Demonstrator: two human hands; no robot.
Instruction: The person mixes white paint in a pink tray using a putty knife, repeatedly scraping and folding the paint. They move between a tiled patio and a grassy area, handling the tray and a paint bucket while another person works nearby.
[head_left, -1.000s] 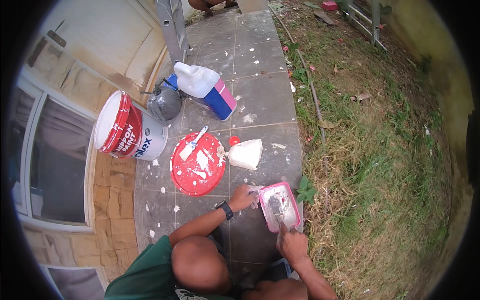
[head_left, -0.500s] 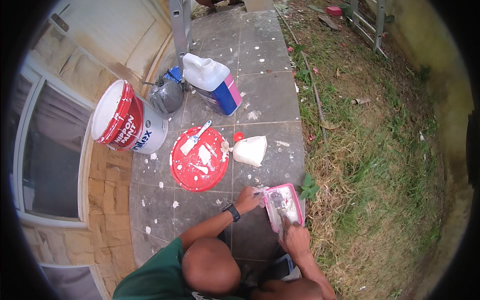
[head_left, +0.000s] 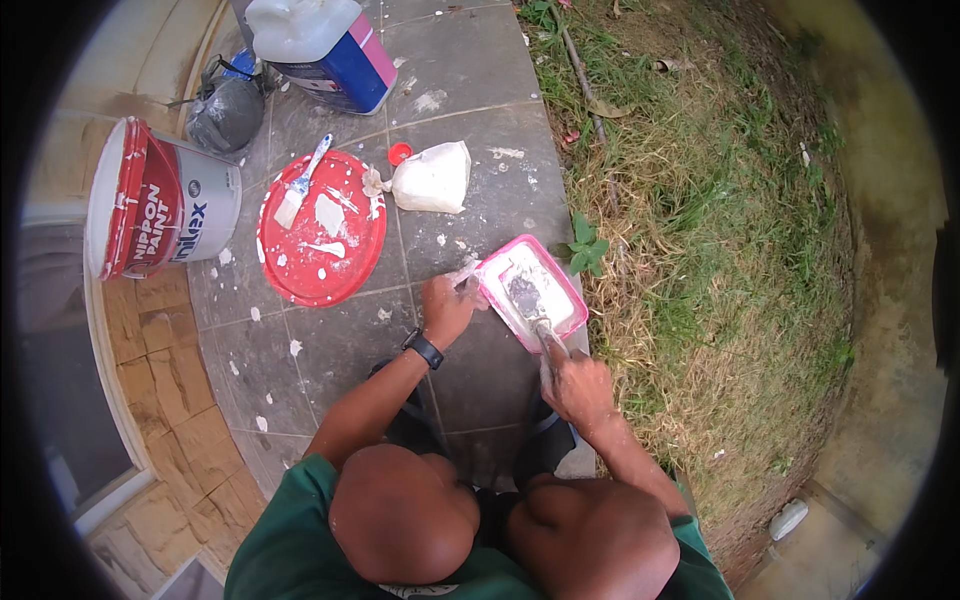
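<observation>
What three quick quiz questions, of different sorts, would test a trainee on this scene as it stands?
1. True or false: the right hand holds a scraper whose blade sits inside the pink tray.
2. Multiple choice: what lies on the red lid? A) a brush B) a hammer C) a sponge
3. Fill in: the left hand grips the tray's ____ edge, as the person sees it.

Key: 1 true; 2 A; 3 left.
</observation>
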